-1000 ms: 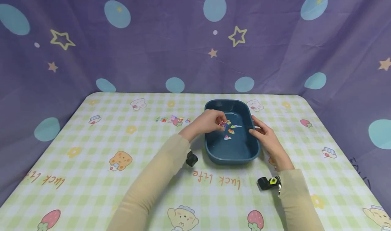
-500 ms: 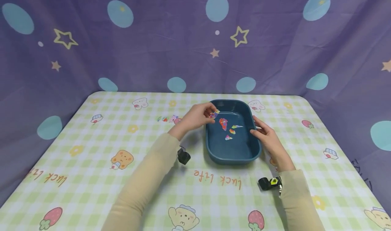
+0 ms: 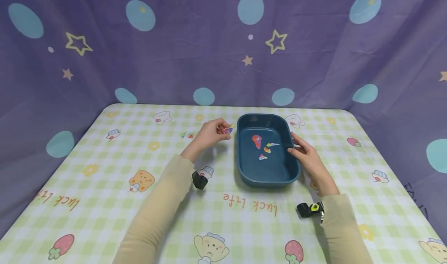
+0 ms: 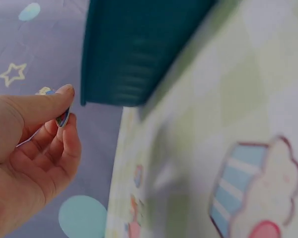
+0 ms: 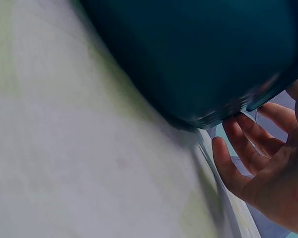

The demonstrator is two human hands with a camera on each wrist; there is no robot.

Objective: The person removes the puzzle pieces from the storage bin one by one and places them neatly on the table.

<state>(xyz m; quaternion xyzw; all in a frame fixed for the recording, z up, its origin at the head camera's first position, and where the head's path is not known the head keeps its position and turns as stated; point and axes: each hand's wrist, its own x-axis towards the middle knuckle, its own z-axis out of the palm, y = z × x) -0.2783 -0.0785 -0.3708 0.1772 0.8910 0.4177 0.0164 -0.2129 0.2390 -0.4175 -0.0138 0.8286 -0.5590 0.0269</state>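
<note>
My left hand [image 3: 210,134] pinches a small flat multicoloured piece [image 3: 228,130] between thumb and fingers, above the table and just left of a dark blue-green rectangular tub [image 3: 269,185]. In the left wrist view, the edge of this piece [image 4: 63,118] shows between the thumb and fingertips. My right hand [image 3: 309,159] holds the tub's right side, thumb at the rim and fingers along the outer wall. Inside the tub lie several irregular colourful pieces, among them a larger red one [image 3: 257,141] and a narrow one [image 3: 272,144].
Small colourful pieces [image 3: 190,135] lie on the table left of my left hand, which partly hides that area. A checked cloth [image 3: 167,225] with printed cartoons covers the table. Behind hangs a purple curtain [image 3: 195,43]. Black cameras [image 3: 200,180] are worn at both wrists.
My left hand has lifted a multicoloured piece out of the tub and moved left past its rim. The red piece in the tub is now uncovered. My right hand keeps its place.
</note>
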